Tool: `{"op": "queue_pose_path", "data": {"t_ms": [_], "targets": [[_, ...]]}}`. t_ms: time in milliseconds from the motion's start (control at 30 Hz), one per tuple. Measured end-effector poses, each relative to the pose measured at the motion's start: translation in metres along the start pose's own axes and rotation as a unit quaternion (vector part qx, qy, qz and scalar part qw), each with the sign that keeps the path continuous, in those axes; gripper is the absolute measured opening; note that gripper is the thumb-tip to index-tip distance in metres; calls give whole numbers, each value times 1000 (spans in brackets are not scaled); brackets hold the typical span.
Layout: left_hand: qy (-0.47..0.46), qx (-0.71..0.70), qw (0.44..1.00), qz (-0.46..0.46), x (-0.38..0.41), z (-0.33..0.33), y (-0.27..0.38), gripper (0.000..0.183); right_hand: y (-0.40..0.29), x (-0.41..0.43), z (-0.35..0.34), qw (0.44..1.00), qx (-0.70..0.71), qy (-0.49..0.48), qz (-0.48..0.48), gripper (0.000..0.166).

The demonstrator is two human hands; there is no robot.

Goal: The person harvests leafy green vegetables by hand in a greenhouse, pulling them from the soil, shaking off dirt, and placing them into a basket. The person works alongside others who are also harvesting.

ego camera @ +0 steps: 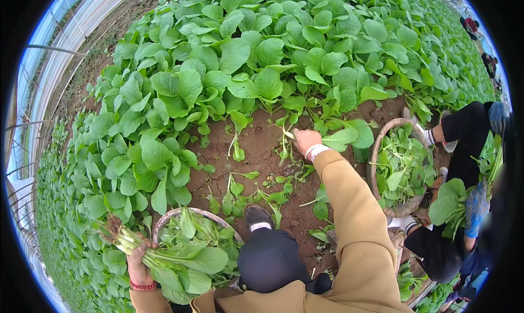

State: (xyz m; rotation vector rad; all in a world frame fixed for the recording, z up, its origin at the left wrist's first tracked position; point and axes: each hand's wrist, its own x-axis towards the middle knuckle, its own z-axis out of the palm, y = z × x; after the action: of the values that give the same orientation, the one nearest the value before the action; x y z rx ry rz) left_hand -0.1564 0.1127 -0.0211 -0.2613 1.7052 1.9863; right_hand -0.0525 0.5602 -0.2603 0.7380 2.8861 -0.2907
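My left hand [140,259], with a red bracelet at the wrist, grips a bunch of leafy green plants [180,264] by the stems. Soil-covered roots stick out at the bunch's upper left end. Below its leaves stands a round basin [196,211] holding loose leaves. My right hand [308,142] reaches forward, low over the brown soil, closed around a plant with a pale stem base [289,134]; its leaves lie to the hand's right. The fingertips are partly hidden. Loose leaves and small plants [235,194] lie on the soil between my hands.
Dense rows of leafy greens [262,55] grow ahead and to the left. At right, a second round basin [373,161] holds leaves. Beside it a co-worker in blue gloves [477,210] holds plants. My shoe [258,216] rests on the soil. Greenhouse plastic sheeting [67,30] curves along the left.
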Motion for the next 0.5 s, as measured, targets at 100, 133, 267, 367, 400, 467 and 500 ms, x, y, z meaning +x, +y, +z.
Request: {"op": "queue_pose_path", "data": {"t_ms": [100,133,267,367,400,467,500], "targets": [[-49,60,997,15,0,-8,8,38,-41,-15,-28,950,310,32,34,23],[-85,58,995,10,-1,-12,10,36,-62,-17,-37,870,491,36,35,22],[-181,77,980,26,-13,7,24,34,-160,-35,-118,639,766,-5,-66,16],[-271,67,960,5,-34,24,38,49,-224,-69,-185,616,775,-54,-132,14],[-295,28,954,38,-45,26,41,55,-244,-79,-195,624,763,-65,-157,14],[-317,28,946,61,-53,20,39,55,-282,-107,-215,645,735,-40,-205,17],[-306,1,950,65,-62,22,39,53,-299,-120,-221,622,761,-39,-181,19]]}}
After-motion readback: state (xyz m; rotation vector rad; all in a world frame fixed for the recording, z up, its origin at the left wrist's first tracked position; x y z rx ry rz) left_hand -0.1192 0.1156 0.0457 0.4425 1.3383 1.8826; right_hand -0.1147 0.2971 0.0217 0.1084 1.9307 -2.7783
